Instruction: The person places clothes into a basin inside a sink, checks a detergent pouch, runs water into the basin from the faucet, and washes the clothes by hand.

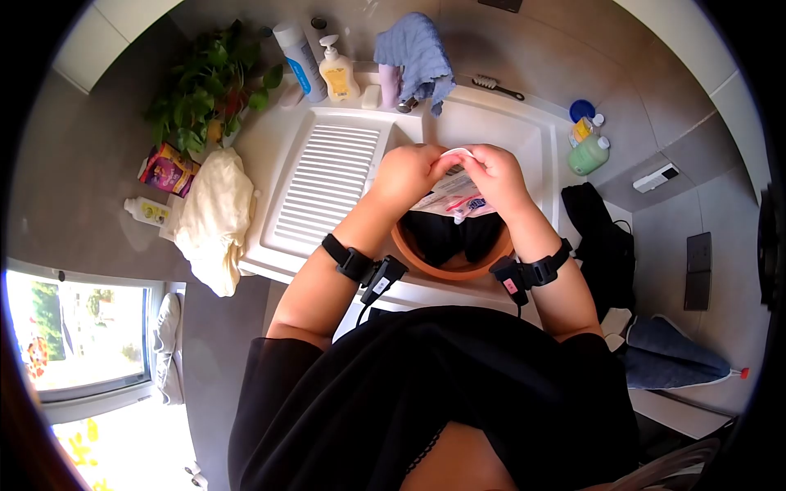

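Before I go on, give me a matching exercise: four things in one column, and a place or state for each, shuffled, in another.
1. Plastic packet
2. Blue cloth
3. Orange basin
4. Green bottle

A. Near the sink's right edge
B. Holding black fabric
C. Between left hand and right hand
D. Draped behind the sink

Pairs: 1-C, 2-D, 3-B, 4-A

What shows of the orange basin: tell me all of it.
The orange basin is round and open-topped, smooth, perhaps plastic. It sits upright by the near side of the white sink; its base is hidden. Black cloth lies inside. The packet, pinched by the left hand and right hand, hides its far part; whether they touch is unclear.
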{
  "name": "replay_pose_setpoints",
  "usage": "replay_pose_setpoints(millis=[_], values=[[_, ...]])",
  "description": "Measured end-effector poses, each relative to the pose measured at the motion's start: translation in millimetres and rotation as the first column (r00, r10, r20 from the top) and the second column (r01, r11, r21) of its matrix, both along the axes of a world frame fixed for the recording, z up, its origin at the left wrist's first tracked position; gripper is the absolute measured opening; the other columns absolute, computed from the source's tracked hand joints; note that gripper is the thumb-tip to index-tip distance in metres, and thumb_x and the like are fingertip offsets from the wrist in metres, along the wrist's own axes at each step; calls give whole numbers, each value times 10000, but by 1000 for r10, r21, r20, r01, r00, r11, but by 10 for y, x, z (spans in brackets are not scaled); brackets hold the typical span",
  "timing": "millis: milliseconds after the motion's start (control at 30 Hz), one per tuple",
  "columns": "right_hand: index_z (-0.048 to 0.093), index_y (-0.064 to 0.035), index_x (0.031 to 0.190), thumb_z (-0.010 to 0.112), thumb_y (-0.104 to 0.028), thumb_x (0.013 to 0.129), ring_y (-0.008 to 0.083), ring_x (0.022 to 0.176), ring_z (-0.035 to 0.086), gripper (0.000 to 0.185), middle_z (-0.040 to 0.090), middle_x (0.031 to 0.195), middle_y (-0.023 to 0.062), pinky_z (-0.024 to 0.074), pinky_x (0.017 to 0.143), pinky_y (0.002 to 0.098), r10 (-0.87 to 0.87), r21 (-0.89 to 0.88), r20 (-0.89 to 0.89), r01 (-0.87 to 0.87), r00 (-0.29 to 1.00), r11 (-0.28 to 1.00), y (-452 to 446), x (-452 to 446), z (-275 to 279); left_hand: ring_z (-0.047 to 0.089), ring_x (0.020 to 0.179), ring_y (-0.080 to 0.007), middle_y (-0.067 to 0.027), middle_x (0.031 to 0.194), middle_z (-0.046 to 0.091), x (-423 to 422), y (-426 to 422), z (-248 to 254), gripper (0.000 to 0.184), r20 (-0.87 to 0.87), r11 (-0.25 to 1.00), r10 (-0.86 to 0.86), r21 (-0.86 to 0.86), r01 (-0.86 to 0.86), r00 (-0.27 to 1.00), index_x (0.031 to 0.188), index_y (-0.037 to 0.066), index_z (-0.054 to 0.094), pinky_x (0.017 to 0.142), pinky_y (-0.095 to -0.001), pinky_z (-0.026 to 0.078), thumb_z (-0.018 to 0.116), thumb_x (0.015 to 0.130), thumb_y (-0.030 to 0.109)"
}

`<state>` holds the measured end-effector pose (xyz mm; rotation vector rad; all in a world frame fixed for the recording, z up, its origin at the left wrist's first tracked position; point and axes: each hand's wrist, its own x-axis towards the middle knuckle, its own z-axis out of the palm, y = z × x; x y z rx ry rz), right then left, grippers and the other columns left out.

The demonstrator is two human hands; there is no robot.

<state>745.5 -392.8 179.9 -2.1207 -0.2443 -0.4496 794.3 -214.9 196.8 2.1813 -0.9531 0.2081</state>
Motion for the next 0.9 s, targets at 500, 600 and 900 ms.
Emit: replay_pose_setpoints(millis=[500, 600, 900], values=[[672, -4, 942, 623, -112, 856, 185, 718, 625, 146, 659, 803, 115, 480, 665, 275, -27, 37, 47, 25, 999, 999, -130, -85, 248, 601, 721, -366, -168, 804, 638, 130, 240, -388, 159, -78, 993, -71, 92, 78, 994, 872, 39, 652, 638, -402, 481, 614, 848, 192], [673, -6, 941, 629, -113, 852, 190, 712, 623, 146, 658, 799, 109, 480, 663, 275, -41, -27, 55, 42, 998, 999, -145, -81, 229, 597, 729, -374, -175, 802, 635, 134, 290, -434, 168, -98, 989, -72, 118, 84, 993, 867, 35, 648, 651, -409, 479, 585, 864, 191], [677, -36, 941, 634, -103, 844, 210, 693, 617, 126, 649, 774, 99, 479, 645, 289, 9, -15, 66, -8, 998, 1000, -92, -78, 194, 603, 782, -381, -199, 822, 634, 116, 409, -537, 221, -197, 966, -45, 240, 93, 979, 979, 42, 636, 682, -419, 480, 575, 853, 213]])
